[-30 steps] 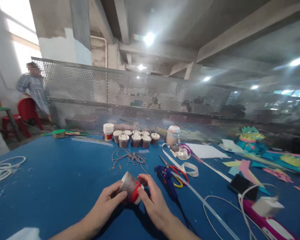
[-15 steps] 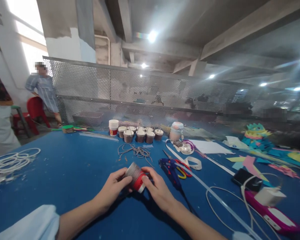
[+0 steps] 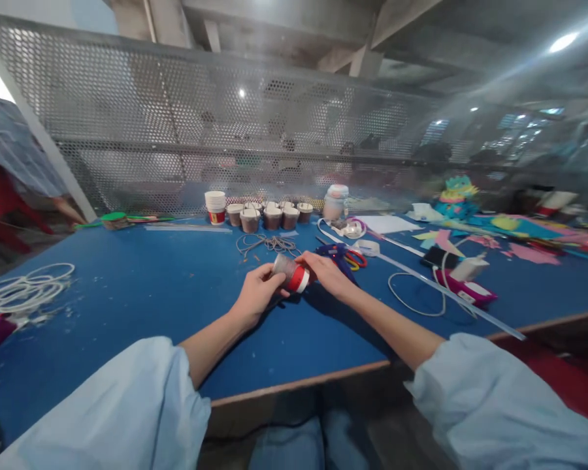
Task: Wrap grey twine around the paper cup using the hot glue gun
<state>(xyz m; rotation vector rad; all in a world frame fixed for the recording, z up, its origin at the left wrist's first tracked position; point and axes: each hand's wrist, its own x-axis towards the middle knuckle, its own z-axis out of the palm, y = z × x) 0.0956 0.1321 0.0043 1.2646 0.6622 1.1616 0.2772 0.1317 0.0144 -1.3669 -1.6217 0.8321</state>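
Observation:
A small paper cup [image 3: 294, 274] lies tilted on its side between my hands, just above the table. Grey cord is wound around part of it, with a red band and a white rim showing. My left hand [image 3: 255, 294] grips the cord-wrapped side, thumb on top. From the right, my right hand [image 3: 330, 274] holds the cup with its fingers bent over the far side; some fingertips are hidden. Loose grey cord [image 3: 274, 243] lies in loops beyond the cup. Close to my right hand are a dark blue glue gun [image 3: 334, 250] and scissors with red-yellow handles [image 3: 357, 261].
Several brown-wrapped cups [image 3: 272, 219] and a stack of paper cups [image 3: 215, 207] stand along the back, before a perforated metal screen [image 3: 274, 130]. White cord [image 3: 27, 287] coils at left. A purple power strip [image 3: 463, 287] with cables lies right. A person stands far left.
My view has tilted down and turned right, bringing the table's front edge in. The cup has rotated, its white rim now facing right. My right fingers have shifted to its far side.

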